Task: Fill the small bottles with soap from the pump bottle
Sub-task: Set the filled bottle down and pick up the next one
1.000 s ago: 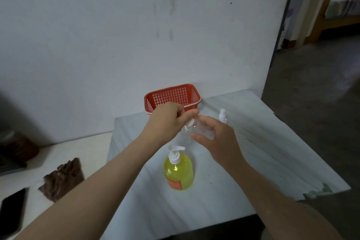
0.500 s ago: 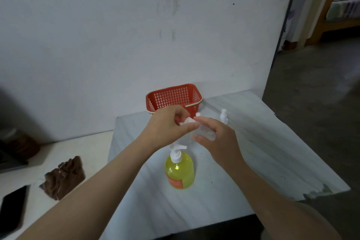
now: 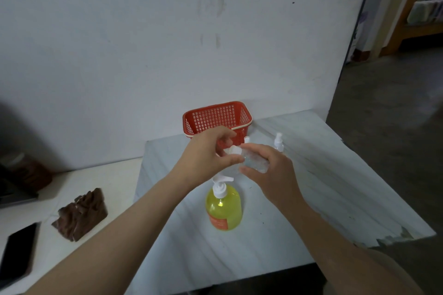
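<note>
On the pale marbled worktop (image 3: 323,199) a red plastic mesh basket (image 3: 215,116) is set at the far edge, probably for finished bottles. The round yellow pump bottle (image 3: 224,209) is kept near the middle, under the hands. Above it a small clear plastic bottle (image 3: 255,164) is gripped by the right hand (image 3: 273,172), and its white cap (image 3: 233,150) is pinched by the left hand (image 3: 203,158), seemingly for unscrewing.

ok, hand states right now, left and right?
Left hand: closed, pinching the white cap at the top of the small clear bottle.
Right hand: closed, gripping the small clear bottle's body.
</note>
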{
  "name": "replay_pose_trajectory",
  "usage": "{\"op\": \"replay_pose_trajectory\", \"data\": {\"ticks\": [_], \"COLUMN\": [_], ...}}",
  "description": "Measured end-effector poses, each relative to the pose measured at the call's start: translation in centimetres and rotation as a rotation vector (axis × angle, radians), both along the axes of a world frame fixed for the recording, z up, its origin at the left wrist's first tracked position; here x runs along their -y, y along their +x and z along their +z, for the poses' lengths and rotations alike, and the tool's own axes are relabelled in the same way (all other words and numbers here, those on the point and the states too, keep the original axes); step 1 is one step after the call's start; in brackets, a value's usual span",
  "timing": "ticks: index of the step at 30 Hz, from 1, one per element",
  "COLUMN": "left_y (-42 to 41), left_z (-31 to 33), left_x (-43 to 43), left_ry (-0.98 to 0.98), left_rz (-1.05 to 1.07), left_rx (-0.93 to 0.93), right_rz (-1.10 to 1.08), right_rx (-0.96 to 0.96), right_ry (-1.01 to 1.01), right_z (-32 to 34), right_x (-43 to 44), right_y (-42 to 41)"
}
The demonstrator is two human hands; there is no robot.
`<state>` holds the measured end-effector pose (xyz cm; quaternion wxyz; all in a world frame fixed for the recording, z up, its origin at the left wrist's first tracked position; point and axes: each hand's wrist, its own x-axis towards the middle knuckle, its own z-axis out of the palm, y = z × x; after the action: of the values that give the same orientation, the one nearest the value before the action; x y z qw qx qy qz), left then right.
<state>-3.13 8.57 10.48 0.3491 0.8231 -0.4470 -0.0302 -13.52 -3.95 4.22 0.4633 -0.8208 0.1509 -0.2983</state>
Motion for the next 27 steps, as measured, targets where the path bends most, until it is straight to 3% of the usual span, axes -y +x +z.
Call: {"op": "replay_pose_trajectory", "data": {"ticks": [7,11,20,27], "left_y": [-0.1,0.1,0.4,3.3], "left_z": [-0.3,-0.5,-1.3,-2.7], "left_x": [0.1,0.2,0.4,-1.2], "left_ry": [0.018,0.018,0.066,-0.009], "left_rz": [-0.113,-0.074,0.146,0.291], "left_rx": [0.169,0.146,-0.219,-0.486], "right_rz": [-0.006,-0.014,-0.103,-0.136], "right_rx": [-0.025,-0.027,0.024,0.013], "right_ry": [0.001,-0.029,-0.101,-0.077], "right_z": [-0.2,-0.4,-0.9,-1.8], "right_x": [-0.1,0.1,-0.2,0.0], "right_y": [0.0,-0.1,0.8,1.6]}}
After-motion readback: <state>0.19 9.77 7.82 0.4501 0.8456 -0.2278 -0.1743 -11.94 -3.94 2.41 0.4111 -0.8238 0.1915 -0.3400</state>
